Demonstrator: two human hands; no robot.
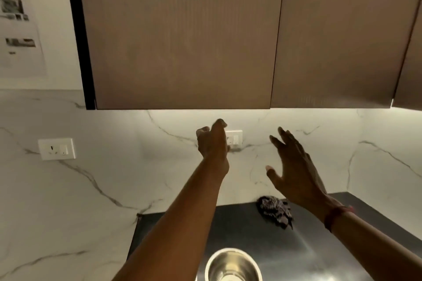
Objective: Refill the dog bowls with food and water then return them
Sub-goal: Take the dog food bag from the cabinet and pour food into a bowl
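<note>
Both hands are raised just under the lower edge of the wall cabinet door (182, 41). The left hand (213, 141) has its fingers curled in and grips nothing, with a white switch plate (236, 138) on the marble backsplash (137, 178) directly behind it; the right hand (294, 166) is spread wide and empty, fingers straight and apart, with a red band (335, 214) at the wrist. The steel bowl (233, 266) stands on the dark countertop (319, 246) well below both hands, between the forearms, cut off by the bottom edge; a crumpled dark cloth (275, 212) lies just below the right hand; a white wall socket (56, 149) sits well left of the left hand.
</note>
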